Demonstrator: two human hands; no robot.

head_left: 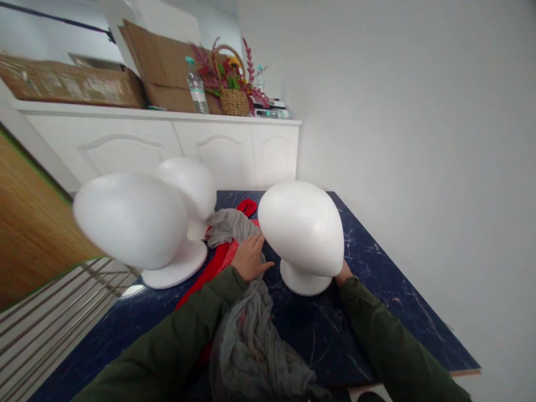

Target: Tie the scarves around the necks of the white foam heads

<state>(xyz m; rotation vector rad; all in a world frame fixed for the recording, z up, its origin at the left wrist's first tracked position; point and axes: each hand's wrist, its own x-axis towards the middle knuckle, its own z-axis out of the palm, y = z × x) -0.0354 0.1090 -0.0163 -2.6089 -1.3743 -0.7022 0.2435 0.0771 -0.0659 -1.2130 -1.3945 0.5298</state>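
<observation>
while the left grip (250,259) lies over a long gray cloth (251,340), an egg-shaped white form (301,223) stands upright on its round foot between the two grips. the left grip is loosely open, thumb spread from the fingers, and seems to touch the cloth. the right grip (344,273) is beside the form's foot, partly hidden behind it, so whether it is closed or touching anything cannot be told.

the gray cloth is rumpled, running from beyond the left grip, beneath it, and down to the near edge. nothing covers the form, and the cloth is loose, neither folded nor draped over it. a red cloth (211,271) lies just left of the left grip, partly under the gray one.

farther left of that grip stand a large white form (129,218) and, just behind it, another white form (188,181), both bare. all this rests on a dark blue marbled table (389,290). a metal rack (62,312) is at far left. well beyond both grips, a white cabinet (218,156) carries cardboard, a bottle (196,89) and a wicker flower basket (234,103).
</observation>
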